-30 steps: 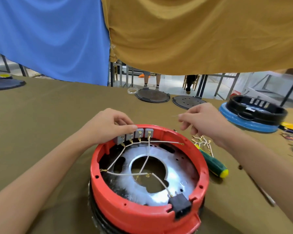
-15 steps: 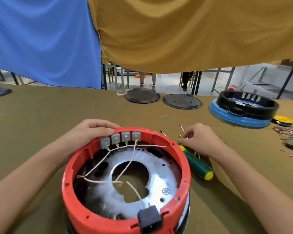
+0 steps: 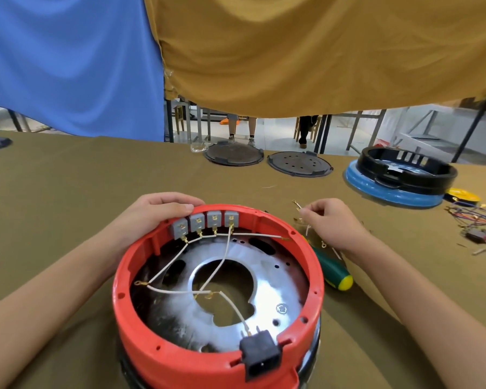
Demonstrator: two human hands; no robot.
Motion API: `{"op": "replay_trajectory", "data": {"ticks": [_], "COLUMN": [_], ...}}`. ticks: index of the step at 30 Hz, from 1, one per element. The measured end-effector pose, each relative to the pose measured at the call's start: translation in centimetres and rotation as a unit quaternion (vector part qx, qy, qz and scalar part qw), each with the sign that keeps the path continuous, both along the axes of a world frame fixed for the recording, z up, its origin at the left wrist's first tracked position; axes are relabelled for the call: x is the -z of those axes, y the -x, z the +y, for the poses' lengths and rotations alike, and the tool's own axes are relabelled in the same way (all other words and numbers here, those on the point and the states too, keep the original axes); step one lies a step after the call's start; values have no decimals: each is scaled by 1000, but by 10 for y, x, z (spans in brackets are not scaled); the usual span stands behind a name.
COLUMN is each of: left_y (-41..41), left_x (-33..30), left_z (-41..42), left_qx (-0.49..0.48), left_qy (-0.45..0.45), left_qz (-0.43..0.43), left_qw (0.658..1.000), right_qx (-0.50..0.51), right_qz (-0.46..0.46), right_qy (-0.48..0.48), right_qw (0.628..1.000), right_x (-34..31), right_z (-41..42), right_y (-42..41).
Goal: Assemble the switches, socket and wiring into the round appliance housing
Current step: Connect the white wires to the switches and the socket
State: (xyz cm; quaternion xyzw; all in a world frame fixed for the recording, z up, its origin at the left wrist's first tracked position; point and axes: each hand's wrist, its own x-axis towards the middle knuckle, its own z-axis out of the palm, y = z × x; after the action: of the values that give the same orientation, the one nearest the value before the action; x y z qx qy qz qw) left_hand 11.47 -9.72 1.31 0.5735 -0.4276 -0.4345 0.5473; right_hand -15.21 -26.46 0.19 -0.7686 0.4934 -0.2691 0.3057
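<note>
My right hand (image 3: 331,223) pinches a loose wire (image 3: 297,204) from the pile just right of the red housing (image 3: 180,357); the switches (image 3: 205,223) lie to its left, across the far rim, row running left-right; left hand (image 3: 155,213) grips that rim beside them; thin white wires w/ brass ends, grey plastic blocks, black socket (image 3: 260,357) on the near rim, shiny metal plate inside.

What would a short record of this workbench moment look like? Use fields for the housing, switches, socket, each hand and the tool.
Housing: red round housing, open side up
Switches: four grey switches in a row at the far rim, wired
Socket: black socket in the near rim
Left hand: grips the far rim
Right hand: pinches a loose wire
Tool: green screwdriver on the table
</note>
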Motion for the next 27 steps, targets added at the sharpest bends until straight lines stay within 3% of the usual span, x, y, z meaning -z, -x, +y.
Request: {"op": "replay_trajectory", "data": {"ticks": [4, 8, 11, 19, 27], "left_y": [1, 1, 1, 2, 1], "left_x": [1, 1, 1, 0, 0], "left_z": [0, 0, 0, 0, -1], "left_qx": [5, 10, 10, 1, 8], "left_qy": [3, 3, -2, 5, 7], "left_qz": [8, 9, 0, -5, -8], "left_qw": [1000, 1000, 1000, 1000, 1000], "right_qx": [-24, -73, -97, -51, -69], "right_qz": [-116, -287, -348, -264, -285], "right_qy": [-76, -189, -213, -90, -107], "right_qw": [990, 936, 908, 959, 950], "right_x": [-5, -12, -13, -6, -1], "right_z": [1, 2, 6, 9, 9], "right_y": [1, -2, -2, -2, 2]}}
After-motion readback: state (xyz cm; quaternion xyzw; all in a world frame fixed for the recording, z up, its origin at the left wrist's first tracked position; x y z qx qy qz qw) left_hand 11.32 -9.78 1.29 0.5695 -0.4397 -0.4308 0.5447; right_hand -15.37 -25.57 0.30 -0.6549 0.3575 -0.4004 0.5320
